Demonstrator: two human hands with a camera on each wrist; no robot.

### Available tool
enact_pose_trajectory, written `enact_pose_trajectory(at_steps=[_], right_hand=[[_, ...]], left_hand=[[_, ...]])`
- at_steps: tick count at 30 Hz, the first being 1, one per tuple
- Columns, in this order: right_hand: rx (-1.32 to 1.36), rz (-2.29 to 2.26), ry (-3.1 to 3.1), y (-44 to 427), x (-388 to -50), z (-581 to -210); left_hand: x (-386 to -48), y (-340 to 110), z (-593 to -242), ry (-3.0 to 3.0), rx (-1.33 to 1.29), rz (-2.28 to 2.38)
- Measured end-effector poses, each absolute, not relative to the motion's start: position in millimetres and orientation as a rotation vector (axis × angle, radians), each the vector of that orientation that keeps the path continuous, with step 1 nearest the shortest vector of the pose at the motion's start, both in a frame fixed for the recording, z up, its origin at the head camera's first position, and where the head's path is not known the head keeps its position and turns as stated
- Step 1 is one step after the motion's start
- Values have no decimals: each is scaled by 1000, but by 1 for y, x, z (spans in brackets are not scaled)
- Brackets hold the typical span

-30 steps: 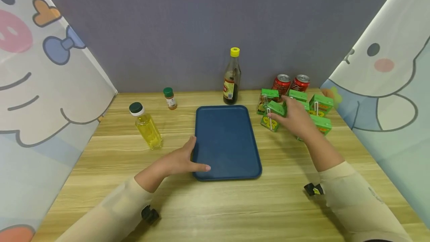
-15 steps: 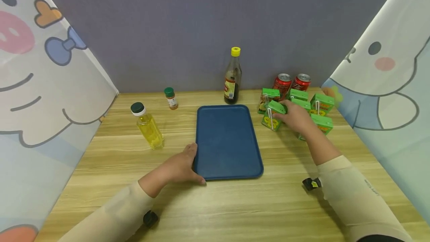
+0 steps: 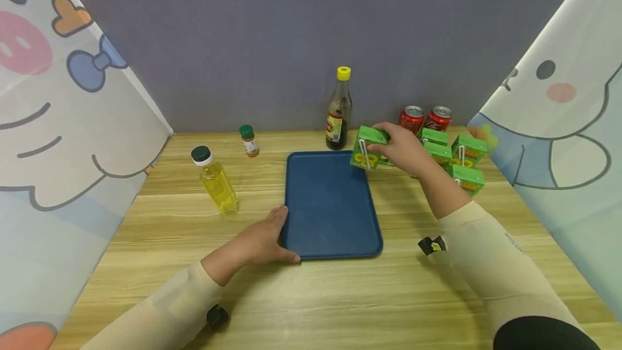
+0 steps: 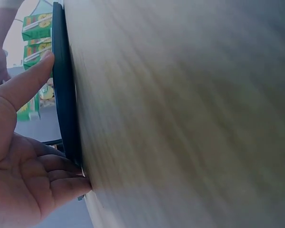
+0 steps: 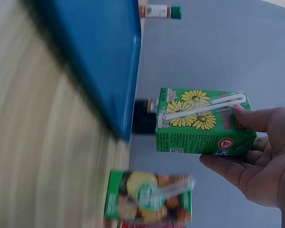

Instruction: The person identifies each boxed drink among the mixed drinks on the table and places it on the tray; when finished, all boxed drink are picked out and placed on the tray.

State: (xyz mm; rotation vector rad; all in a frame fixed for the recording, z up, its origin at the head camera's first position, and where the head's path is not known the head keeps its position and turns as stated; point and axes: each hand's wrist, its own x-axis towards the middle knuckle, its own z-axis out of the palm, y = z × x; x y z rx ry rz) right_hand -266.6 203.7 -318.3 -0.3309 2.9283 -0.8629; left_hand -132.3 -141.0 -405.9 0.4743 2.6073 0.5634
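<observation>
My right hand (image 3: 404,147) pinches a green juice box (image 3: 365,147) with yellow flowers and a white straw. In the right wrist view this drink carton (image 5: 192,126) is lifted off the table, thumb on one side and fingers on the other. It hangs over the far right corner of the dark blue tray (image 3: 330,204). With thumb and fingers spread, my left hand (image 3: 264,236) rests against the tray's near left corner. In the left wrist view the thumb tip touches the rim (image 4: 61,85), and the other fingers lie at the side edge.
Another juice box (image 5: 149,197) stands behind the right hand, with several more green boxes (image 3: 466,150) farther right. Two red cans (image 3: 412,119) stand by the back wall. A soy sauce bottle (image 3: 338,115) is behind the tray; an oil bottle (image 3: 218,185) and spice jar (image 3: 250,142) stand left.
My right hand has gripped one juice box from the group, lifted it and moved it left toward the tray. The left hand's thumb has shifted from over the tray to its near edge.
</observation>
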Motion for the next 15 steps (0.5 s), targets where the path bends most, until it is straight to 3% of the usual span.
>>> enact_pose_trajectory(at_steps=[15], right_hand=[[-616,-923,2834,96,-306,-347]], left_hand=[[-132,-138,-400,2623,466,515]])
